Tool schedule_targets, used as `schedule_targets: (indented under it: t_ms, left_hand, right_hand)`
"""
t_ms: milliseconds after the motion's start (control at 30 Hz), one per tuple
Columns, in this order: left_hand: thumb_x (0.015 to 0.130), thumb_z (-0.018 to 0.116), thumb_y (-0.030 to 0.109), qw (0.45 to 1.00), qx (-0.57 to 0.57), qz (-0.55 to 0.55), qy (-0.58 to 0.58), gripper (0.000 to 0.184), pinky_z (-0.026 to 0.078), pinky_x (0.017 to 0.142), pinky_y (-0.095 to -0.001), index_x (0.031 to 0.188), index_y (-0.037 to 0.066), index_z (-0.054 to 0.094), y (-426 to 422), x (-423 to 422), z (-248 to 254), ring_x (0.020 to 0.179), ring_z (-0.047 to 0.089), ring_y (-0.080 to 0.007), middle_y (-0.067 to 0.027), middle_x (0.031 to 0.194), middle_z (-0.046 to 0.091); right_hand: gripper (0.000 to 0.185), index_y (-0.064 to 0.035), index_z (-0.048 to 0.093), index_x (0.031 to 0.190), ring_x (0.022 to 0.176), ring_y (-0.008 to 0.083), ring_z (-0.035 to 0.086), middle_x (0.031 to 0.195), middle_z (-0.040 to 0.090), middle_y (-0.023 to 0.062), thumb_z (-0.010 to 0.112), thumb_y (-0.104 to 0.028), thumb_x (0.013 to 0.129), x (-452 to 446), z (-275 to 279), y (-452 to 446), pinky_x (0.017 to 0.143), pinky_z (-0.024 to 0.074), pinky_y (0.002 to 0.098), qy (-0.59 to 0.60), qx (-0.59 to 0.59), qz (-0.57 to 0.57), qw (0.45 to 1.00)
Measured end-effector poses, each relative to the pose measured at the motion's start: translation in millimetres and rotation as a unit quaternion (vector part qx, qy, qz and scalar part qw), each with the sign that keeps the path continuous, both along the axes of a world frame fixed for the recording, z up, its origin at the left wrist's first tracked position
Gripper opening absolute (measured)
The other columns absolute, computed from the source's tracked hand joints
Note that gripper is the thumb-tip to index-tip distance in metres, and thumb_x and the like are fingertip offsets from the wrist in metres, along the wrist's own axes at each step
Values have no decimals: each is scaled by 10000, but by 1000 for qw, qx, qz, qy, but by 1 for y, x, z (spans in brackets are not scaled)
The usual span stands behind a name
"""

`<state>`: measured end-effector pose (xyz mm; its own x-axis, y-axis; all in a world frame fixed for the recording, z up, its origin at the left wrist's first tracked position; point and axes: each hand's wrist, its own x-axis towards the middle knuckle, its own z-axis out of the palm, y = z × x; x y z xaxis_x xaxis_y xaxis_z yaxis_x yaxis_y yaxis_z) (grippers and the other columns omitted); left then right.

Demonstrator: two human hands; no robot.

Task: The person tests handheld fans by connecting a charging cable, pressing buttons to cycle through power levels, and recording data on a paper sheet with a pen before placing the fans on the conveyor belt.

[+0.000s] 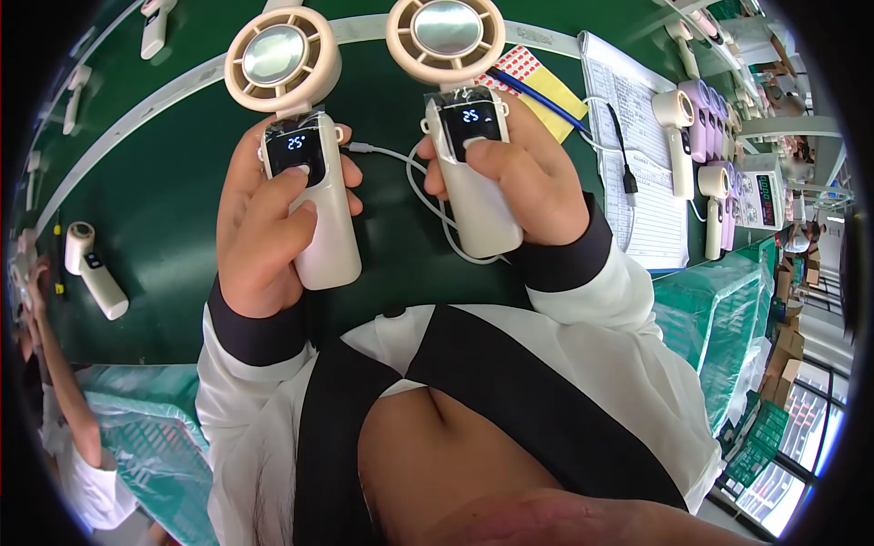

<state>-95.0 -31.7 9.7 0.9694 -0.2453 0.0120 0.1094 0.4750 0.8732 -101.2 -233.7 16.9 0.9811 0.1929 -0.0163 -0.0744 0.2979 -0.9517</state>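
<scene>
In my left hand [264, 218] is a cream handheld fan [330, 238], its round head tilted up and away from me. My left thumb presses just below its dark display, which reads 25. My right hand [537, 173] is wrapped round a second cream handheld fan [482, 211], whose display also shows 25; the right thumb rests at the lower edge of that display. Both fans are held side by side above the green table. A white cable [391, 153] runs between and behind them, its plug near my left fingers.
Lined paper sheets [655, 232] lie at the right with a black cable [628, 177] on them. A yellow sheet [551, 105] and a blue pen-like rod [542, 96] are beside them. Several fans and a meter [763, 196] stand farther right. Another fan [96, 273] lies left, near a co-worker's arm [68, 391].
</scene>
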Motion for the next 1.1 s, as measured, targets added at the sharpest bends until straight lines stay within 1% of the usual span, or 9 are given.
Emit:
schedule_targets:
  t_ms: [167,333,500,667,833,1033,1100]
  left_hand:
    - [646,320,-58,1000,9,-1,2,586,477,702,-318,1231,-55,330,3,-1,0,866,535,-259,-237,1124,492]
    - [645,318,-59,1000,25,2,7,586,478,699,-320,1231,-57,330,3,0,-1,864,535,-258,-235,1120,495]
    - [647,318,-62,1000,17,2,1,582,478,695,-317,1229,-60,329,2,0,-2,858,537,-256,-232,1117,498]
    - [651,311,-65,1000,-3,0,1,580,478,691,-310,1230,-54,328,1,-1,0,855,538,-251,-228,1114,502]
    - [653,307,-70,999,37,24,9,580,479,690,-305,1232,-45,328,-1,-2,3,851,541,-248,-227,1110,506]
    - [652,309,-74,999,19,31,-2,585,479,689,-303,1236,-37,326,-3,-1,0,847,544,-243,-225,1105,509]
    - [651,311,-76,1000,18,22,3,587,480,688,-302,1236,-36,325,-2,-3,-1,846,545,-243,-224,1104,509]
  right_hand:
    - [292,32,438,1063,709,180,571,880,561,122,453,-37,780,2,-2,0,652,459,271,-15,-28,3,999]
    - [291,31,439,1058,710,176,573,865,561,118,466,-34,776,2,-2,4,650,457,262,-41,-35,-10,999]
    - [284,28,445,1049,707,174,572,856,560,114,475,-36,773,1,-5,5,652,455,259,-49,-39,-16,998]
    - [272,26,451,1040,705,173,572,848,559,109,473,-37,777,2,1,3,661,454,263,-32,-45,-4,998]
    - [267,27,455,1036,705,173,574,848,559,108,474,-39,778,0,-1,2,661,453,260,-61,-35,3,998]
    - [273,29,454,1040,698,170,575,845,563,107,476,-39,776,1,-6,1,652,452,253,-60,-28,4,998]
    - [274,30,454,1041,694,168,574,842,566,107,475,-41,777,-1,-4,5,648,452,252,-41,-29,-11,999]
